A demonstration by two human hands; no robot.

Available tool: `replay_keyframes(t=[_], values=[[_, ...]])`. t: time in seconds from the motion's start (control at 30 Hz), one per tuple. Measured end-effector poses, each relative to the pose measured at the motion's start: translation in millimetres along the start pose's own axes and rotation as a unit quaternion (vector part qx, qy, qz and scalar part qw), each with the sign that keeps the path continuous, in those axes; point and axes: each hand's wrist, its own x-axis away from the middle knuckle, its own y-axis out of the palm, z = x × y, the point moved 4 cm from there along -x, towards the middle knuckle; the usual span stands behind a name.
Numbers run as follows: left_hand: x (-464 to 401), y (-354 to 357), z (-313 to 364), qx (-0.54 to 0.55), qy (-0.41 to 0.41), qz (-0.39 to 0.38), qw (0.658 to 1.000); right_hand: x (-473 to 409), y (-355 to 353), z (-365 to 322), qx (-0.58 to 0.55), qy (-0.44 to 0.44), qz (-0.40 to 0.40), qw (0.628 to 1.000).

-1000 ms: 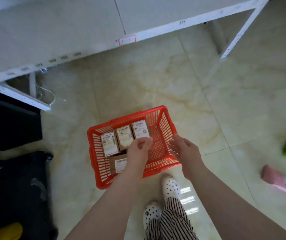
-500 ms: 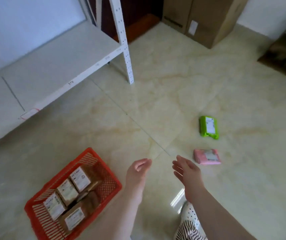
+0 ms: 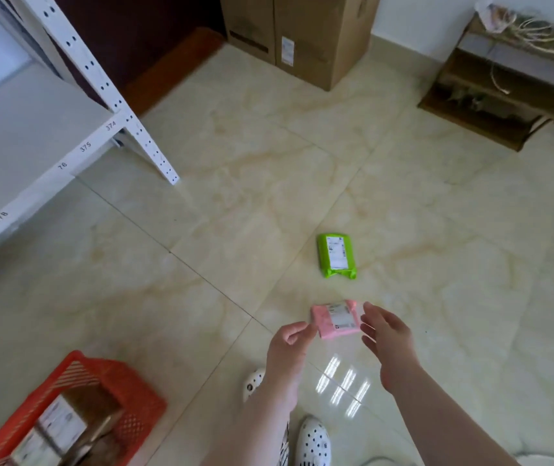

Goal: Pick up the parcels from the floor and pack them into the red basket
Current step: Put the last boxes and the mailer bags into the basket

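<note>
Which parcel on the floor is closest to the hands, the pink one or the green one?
The pink parcel. It lies right between the left hand and the right hand, while the green parcel lies farther away on the floor.

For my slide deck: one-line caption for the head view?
Both hands, left hand and right hand, reach for a pink parcel on the floor.

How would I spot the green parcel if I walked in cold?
Start at the white shelf leg and look right across the tiled floor. The green parcel lies flat there, white label up, beyond the pink parcel that sits between both hands.
</note>
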Motion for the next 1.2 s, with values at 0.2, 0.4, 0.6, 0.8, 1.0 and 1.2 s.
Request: replay_keyframes(t=[0.2,0.4,0.6,0.8,1.0,1.2], values=[[-67,33,37,-0.004,-0.009,0.027,1.000,-67,13,-47,0.003,0.010,0.003,1.000],[-159,74,88,-0.052,-0.003,0.030,0.998,-162,29,-82,0.034,0.011,0.012,0.999],[-230,103,66,-0.100,-0.032,0.042,0.994,-244,26,-40,0.075,0.051,0.026,0.996],[-327,132,20,-0.113,-0.045,0.057,0.991,-352,33,3,0.125,0.054,0.002,0.991],[-424,159,-30,-0.145,-0.049,0.045,0.987,-461,45,45,0.166,0.053,-0.019,0.985],[-481,180,-78,-0.158,-0.078,0.004,0.984,-521,54,92,0.197,0.065,-0.028,0.978]])
